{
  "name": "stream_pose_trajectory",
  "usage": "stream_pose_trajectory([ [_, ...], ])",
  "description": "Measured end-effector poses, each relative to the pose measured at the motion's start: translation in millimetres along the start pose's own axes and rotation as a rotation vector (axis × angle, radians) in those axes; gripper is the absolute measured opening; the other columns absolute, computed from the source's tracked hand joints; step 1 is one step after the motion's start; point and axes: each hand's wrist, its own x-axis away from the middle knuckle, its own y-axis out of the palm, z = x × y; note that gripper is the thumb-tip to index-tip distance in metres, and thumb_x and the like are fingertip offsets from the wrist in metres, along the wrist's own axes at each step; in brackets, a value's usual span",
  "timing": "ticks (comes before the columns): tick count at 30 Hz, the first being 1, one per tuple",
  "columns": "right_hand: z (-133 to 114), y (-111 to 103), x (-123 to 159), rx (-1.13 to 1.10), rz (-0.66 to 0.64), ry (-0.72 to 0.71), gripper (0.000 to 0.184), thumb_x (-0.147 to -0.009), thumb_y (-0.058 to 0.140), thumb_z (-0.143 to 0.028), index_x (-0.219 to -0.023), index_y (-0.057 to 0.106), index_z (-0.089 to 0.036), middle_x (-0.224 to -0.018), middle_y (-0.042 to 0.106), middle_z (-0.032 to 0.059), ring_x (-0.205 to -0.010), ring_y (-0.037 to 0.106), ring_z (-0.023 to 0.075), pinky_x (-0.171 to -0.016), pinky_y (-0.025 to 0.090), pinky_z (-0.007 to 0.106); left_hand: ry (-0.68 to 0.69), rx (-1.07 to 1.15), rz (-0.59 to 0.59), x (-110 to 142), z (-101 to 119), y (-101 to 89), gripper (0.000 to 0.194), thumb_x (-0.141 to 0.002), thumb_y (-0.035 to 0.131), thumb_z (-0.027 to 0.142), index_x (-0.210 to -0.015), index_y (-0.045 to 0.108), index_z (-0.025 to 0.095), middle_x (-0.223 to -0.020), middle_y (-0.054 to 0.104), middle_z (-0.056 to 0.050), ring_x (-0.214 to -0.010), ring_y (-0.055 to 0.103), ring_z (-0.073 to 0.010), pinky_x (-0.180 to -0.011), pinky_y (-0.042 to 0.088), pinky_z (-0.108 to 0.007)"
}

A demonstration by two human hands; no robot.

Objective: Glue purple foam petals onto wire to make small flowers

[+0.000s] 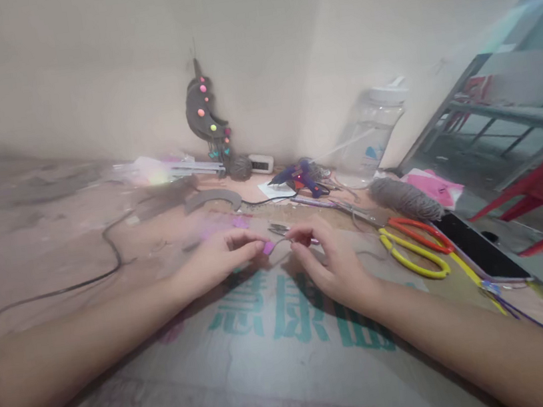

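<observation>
My left hand (221,259) is closed in a pinch over the cardboard. Its fingertips grip one end of a short grey strand of yarn (279,240), beside a small purple piece (268,248) that may lie behind them. On the other end of the strand, the thumb and forefinger of my right hand (329,264) are pinched together. Just beyond the fingers lies a small metal tool (279,228), its shape partly blurred. More purple bits (240,222) show past my left hand.
Printed cardboard (276,378) covers the work surface. Scissors (414,251), a phone (480,248) and a grey yarn ball (405,198) lie right. A glue gun (301,178), water bottle (367,129) and grey arc (213,200) sit behind. A moon ornament (198,109) hangs on the wall.
</observation>
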Motion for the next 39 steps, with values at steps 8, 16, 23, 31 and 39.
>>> stream_pose_trajectory([
  [8, -3, -6, -2, 0.023, -0.046, 0.122, 0.005, -0.092, 0.055, -0.022, -0.090, 0.058, -0.018, -0.082, 0.062, 0.0028, -0.076, 0.059, 0.0145, -0.071, 0.047, 0.027, 0.021, -0.025, -0.031, -3, -3, -2.2, 0.028, -0.086, 0.063, 0.044, -0.095, 0.069, 0.018, -0.085, 0.075, -0.005, -0.077, 0.067, -0.0168, -0.069, 0.048, -0.027],
  [16, -10, -7, -5, 0.032, -0.127, 0.241, 0.022, -0.094, 0.052, -0.026, -0.085, 0.070, -0.017, -0.076, 0.070, 0.0015, -0.071, 0.063, 0.0138, -0.068, 0.046, 0.024, 0.045, -0.041, -0.074, -2, 3, 0.5, 0.024, -0.085, 0.065, 0.039, -0.094, 0.068, 0.017, -0.087, 0.073, -0.004, -0.078, 0.067, -0.0151, -0.069, 0.049, -0.026],
  [23, -14, -6, -4, -0.128, -0.159, 0.487, 0.027, -0.092, 0.053, -0.037, -0.092, 0.071, -0.017, -0.072, 0.068, 0.0013, -0.065, 0.062, 0.0139, -0.061, 0.047, 0.026, 0.093, -0.062, -0.070, -3, 2, 1.4, 0.021, -0.086, 0.062, 0.038, -0.085, 0.065, 0.017, -0.082, 0.073, -0.003, -0.077, 0.067, -0.0149, -0.071, 0.049, -0.026],
  [31, -12, 0, -6, -0.378, -0.312, 0.650, 0.034, -0.080, 0.067, -0.040, -0.107, 0.063, -0.019, -0.079, 0.066, 0.0013, -0.073, 0.062, 0.0152, -0.066, 0.049, 0.029, 0.142, -0.057, -0.098, -5, -3, 4.2, 0.019, -0.086, 0.062, 0.036, -0.082, 0.064, 0.017, -0.076, 0.071, -0.001, -0.067, 0.062, -0.0109, -0.059, 0.045, -0.021],
  [39, -17, 4, -10, -0.423, -0.372, 0.641, 0.020, -0.080, 0.067, -0.032, -0.093, 0.059, -0.019, -0.079, 0.064, -0.0005, -0.067, 0.057, 0.0111, -0.062, 0.046, 0.026, 0.181, -0.140, -0.078, 1, 1, 8.9, 0.018, -0.086, 0.062, 0.034, -0.082, 0.064, 0.016, -0.071, 0.065, 0.002, -0.061, 0.056, -0.0081, -0.054, 0.041, -0.019],
])
